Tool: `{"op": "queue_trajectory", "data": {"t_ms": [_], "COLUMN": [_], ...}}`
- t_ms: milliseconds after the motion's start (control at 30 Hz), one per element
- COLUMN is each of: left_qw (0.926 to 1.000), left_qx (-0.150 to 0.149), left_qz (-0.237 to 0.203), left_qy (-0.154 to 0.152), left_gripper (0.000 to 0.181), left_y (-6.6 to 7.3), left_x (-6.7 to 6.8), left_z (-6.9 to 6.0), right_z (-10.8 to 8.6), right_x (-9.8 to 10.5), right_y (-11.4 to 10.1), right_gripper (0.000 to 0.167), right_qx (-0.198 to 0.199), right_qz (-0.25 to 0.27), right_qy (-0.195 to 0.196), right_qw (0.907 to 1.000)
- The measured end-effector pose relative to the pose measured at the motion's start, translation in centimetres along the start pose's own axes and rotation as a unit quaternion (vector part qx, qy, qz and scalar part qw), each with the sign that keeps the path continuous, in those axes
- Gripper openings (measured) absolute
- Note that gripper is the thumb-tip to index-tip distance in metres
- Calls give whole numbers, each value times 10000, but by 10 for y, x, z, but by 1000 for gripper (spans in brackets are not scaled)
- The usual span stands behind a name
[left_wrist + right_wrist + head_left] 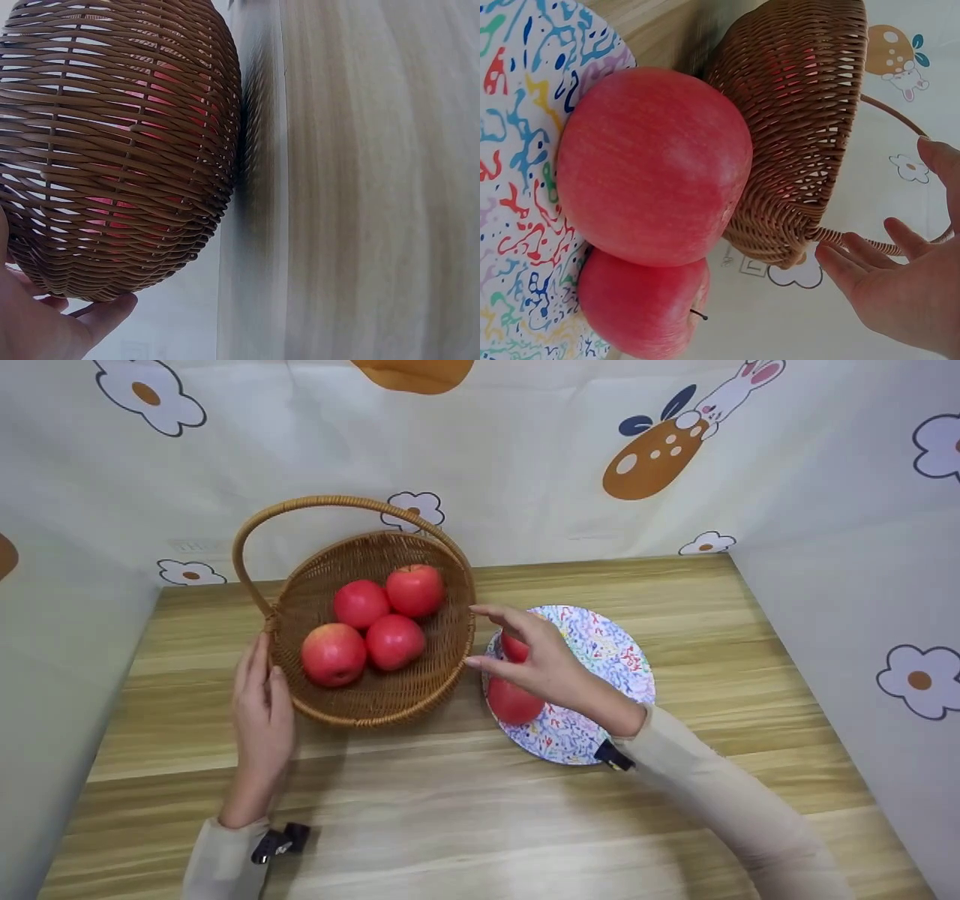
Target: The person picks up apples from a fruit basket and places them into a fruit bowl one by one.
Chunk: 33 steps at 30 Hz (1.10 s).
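Observation:
A brown wicker basket [367,709] with an arched handle stands at the back left, holding several red apples [334,655]. Against its left side rests my left hand [262,712], fingers extended along the weave; in the left wrist view, the fingertips [112,315] touch the wicker. At the basket's right rim my right hand [544,660] spreads its thumb and fingers, nothing between them. Whether those fingertips touch the rim I cannot tell. Below that hand, two red apples [652,165] lie on a round, colourfully patterned plate [600,652], partly covered by the hand in the head view.
Everything stands on a wood-grain table [420,817]. A pale cloth backdrop [525,457] with flowers and a rabbit print rises right behind the basket, and cloth walls enclose both sides. Black straps [281,844] sit at the wrists.

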<state>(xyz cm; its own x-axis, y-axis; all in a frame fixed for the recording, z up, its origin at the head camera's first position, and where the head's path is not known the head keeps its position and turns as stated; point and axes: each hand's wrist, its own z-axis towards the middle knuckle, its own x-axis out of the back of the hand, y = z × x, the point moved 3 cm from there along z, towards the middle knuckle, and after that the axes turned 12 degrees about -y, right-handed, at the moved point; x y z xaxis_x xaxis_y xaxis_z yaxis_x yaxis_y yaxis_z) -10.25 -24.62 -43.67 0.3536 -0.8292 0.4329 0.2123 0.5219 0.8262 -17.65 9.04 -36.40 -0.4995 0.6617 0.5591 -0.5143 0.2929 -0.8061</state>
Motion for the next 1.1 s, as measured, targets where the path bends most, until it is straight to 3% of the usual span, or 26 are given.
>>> {"op": "queue_trajectory", "data": {"t_ms": [767,1100], "left_qw": [9994,9998], "left_qx": [263,84], "left_qz": [-15,-149], "left_qy": [-212,-104], "left_gripper": [50,49], "left_y": [0,0], "left_x": [0,-1], "left_z": [0,1], "right_z": [22,39], "right_x": [-14,-24], "right_y": [-19,-26], "right_gripper": [61,63], "right_qx": [103,-42], "right_qz": [239,438], "right_qy": [-335,-578], "right_qw": [9991,9974]}}
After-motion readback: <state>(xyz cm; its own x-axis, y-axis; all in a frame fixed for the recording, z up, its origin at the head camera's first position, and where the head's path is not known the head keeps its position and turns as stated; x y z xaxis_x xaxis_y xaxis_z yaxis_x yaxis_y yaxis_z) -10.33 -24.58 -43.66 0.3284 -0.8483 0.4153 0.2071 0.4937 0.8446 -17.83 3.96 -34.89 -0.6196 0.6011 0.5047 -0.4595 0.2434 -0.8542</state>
